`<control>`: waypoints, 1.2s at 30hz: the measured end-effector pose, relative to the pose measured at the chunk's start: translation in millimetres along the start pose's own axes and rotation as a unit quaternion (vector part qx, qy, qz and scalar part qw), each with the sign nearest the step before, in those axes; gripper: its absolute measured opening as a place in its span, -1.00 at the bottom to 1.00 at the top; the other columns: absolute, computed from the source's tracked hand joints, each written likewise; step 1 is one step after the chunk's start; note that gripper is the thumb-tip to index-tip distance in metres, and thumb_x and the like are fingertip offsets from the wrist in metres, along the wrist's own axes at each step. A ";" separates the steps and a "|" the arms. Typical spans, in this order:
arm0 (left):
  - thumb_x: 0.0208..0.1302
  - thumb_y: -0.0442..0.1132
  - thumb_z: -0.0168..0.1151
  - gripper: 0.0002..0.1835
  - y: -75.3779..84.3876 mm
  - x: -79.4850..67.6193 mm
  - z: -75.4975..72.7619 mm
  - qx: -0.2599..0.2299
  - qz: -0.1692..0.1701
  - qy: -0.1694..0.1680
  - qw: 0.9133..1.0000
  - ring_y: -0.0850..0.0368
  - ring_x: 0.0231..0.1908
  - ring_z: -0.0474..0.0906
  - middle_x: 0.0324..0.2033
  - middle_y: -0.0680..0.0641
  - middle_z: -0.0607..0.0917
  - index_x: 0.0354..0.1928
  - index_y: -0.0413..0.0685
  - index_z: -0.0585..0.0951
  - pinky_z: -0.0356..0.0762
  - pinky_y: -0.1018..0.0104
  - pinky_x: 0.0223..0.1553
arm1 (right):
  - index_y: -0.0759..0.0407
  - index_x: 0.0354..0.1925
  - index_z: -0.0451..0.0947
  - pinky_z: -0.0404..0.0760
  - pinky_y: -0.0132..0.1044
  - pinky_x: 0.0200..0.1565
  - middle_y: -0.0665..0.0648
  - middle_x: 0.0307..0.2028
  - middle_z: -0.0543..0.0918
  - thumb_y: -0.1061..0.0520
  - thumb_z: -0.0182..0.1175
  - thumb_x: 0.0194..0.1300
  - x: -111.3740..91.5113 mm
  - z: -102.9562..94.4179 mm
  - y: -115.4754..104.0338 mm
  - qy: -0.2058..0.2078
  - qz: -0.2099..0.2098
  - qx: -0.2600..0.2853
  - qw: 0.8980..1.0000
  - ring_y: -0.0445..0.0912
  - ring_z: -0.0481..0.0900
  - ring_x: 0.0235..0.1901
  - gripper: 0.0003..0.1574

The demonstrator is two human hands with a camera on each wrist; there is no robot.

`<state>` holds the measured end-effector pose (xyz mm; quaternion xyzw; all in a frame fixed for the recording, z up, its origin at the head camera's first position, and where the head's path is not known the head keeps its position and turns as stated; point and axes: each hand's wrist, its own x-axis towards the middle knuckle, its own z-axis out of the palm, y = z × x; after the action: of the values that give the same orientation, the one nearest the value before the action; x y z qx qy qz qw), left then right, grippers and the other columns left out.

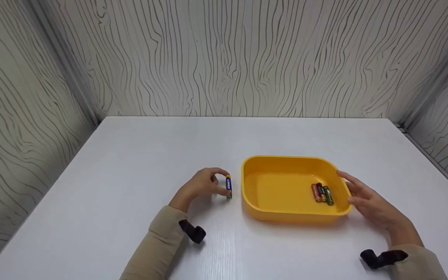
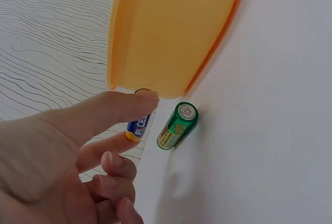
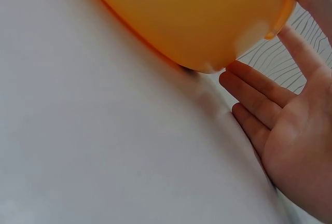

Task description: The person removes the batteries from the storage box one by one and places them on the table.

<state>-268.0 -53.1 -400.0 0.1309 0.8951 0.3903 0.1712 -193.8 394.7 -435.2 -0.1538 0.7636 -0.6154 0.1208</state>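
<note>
Between thumb and index finger, my left hand [image 1: 202, 182] pinches a blue battery [image 2: 139, 127] with a yellow end, held just above the table. A green battery [image 2: 178, 126] stands or leans right beside it; its lower end is hard to make out. Right of that hand sits a yellow plastic bin [image 1: 282, 190]. Inside the bin, near its right wall, lie a red battery [image 1: 315, 192], a dark one with a gold end [image 1: 321, 192] and a green one [image 1: 328, 195]. My right hand [image 1: 373, 204] rests its extended fingers and thumb against the bin's right side.
The white table [image 1: 161, 147] carries the bin right of its middle. Wood-patterned panels [image 1: 224, 58] rise behind it and at both sides. A black camera mount sits on each wrist.
</note>
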 end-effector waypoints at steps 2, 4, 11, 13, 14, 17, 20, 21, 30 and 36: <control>0.00 -0.14 0.49 -0.45 -1.2 0.1 -0.7 0.000 -0.003 -0.001 1.000 0.16 -0.41 0.30 -0.44 0.04 0.39 0.12 0.13 0.59 0.25 0.40 -0.41 | 0.02 0.53 -0.15 0.32 -0.71 0.13 -0.36 0.23 0.37 0.28 -0.05 0.42 -0.1 -0.3 -0.3 -0.001 0.000 0.009 1.000 -0.54 0.37 0.19 -0.16; 0.01 -0.15 0.49 -0.46 -2.8 0.1 -1.3 0.002 -0.008 -0.001 1.000 0.15 -0.41 0.30 -0.44 0.04 0.40 0.11 0.14 0.60 0.27 0.41 -0.41 | 0.02 0.53 -0.15 0.32 -0.71 0.13 -0.35 0.23 0.38 0.28 -0.06 0.42 0.0 -0.7 -0.5 -0.003 0.000 0.016 1.000 -0.52 0.37 0.19 -0.16; 0.01 -0.16 0.48 -0.47 -7.2 1.9 -2.4 0.016 -0.039 -0.002 0.999 0.13 -0.33 0.33 -0.33 0.01 0.45 0.10 0.15 0.60 0.31 0.40 -0.35 | 0.03 0.53 -0.15 0.31 -0.71 0.13 -0.32 0.23 0.39 0.29 -0.07 0.42 0.7 -1.3 0.3 -0.004 0.000 0.019 1.000 -0.50 0.38 0.19 -0.16; 0.00 -0.15 0.49 -0.47 -7.9 2.3 -1.7 0.025 -0.046 -0.003 0.999 0.12 -0.30 0.34 -0.29 -0.01 0.48 0.09 0.15 0.61 0.32 0.39 -0.32 | 0.02 0.53 -0.15 0.31 -0.71 0.13 -0.32 0.23 0.39 0.29 -0.07 0.42 0.6 -1.5 0.6 -0.003 0.001 0.019 1.000 -0.50 0.38 0.19 -0.16; 0.00 -0.15 0.49 -0.47 -8.2 2.4 -1.3 0.028 -0.049 -0.004 0.998 0.12 -0.28 0.35 -0.27 -0.01 0.49 0.09 0.15 0.61 0.32 0.38 -0.30 | 0.02 0.53 -0.15 0.31 -0.71 0.13 -0.32 0.23 0.39 0.29 -0.07 0.42 0.5 -1.7 0.8 -0.003 0.001 0.019 1.000 -0.50 0.38 0.19 -0.16; -0.01 -0.14 0.50 -0.47 -8.3 2.1 -0.4 0.039 -0.055 -0.006 0.998 0.11 -0.26 0.36 -0.24 -0.03 0.50 0.09 0.15 0.60 0.32 0.36 -0.26 | 0.02 0.53 -0.15 0.32 -0.70 0.14 -0.33 0.23 0.38 0.30 -0.07 0.42 0.3 -1.8 0.9 -0.005 -0.001 0.023 1.000 -0.49 0.39 0.19 -0.16; -0.01 -0.14 0.50 -0.47 -8.2 1.8 0.1 0.046 -0.058 -0.007 0.997 0.10 -0.24 0.36 -0.21 -0.04 0.51 0.08 0.16 0.60 0.33 0.34 -0.23 | 0.03 0.53 -0.16 0.31 -0.70 0.14 -0.34 0.24 0.37 0.30 -0.09 0.42 0.4 -1.9 0.8 -0.010 -0.004 0.027 1.000 -0.50 0.38 0.20 -0.16; -0.01 -0.14 0.50 -0.48 -8.2 1.7 0.1 0.049 -0.059 -0.007 0.997 0.10 -0.23 0.37 -0.20 -0.04 0.52 0.08 0.16 0.60 0.34 0.33 -0.21 | 0.04 0.53 -0.17 0.31 -0.70 0.14 -0.34 0.25 0.37 0.30 -0.09 0.42 0.5 -2.0 0.8 -0.013 -0.006 0.028 0.999 -0.51 0.38 0.20 -0.16; -0.01 -0.17 0.50 -0.48 -10.5 2.8 2.2 0.054 -0.057 -0.007 0.997 0.08 -0.19 0.39 -0.14 -0.06 0.54 0.06 0.19 0.59 0.41 0.28 -0.14 | 0.06 0.53 -0.18 0.31 -0.70 0.16 -0.35 0.25 0.37 0.32 -0.11 0.43 0.7 -2.5 1.6 -0.021 -0.017 0.037 0.999 -0.51 0.37 0.21 -0.17; -0.05 -0.19 0.51 -0.46 -10.5 2.1 1.8 0.058 -0.047 -0.010 0.997 0.10 -0.23 0.37 -0.21 -0.06 0.54 0.06 0.16 0.58 0.35 0.30 -0.19 | 0.05 0.53 -0.15 0.33 -0.70 0.15 -0.30 0.23 0.40 0.31 -0.08 0.42 0.0 -1.0 1.0 -0.007 -0.013 0.027 1.000 -0.47 0.41 0.19 -0.16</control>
<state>-270.2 -58.1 -409.3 0.1021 0.9195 0.3280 0.1909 -194.3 395.8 -436.0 -0.1645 0.7437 -0.6362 0.1225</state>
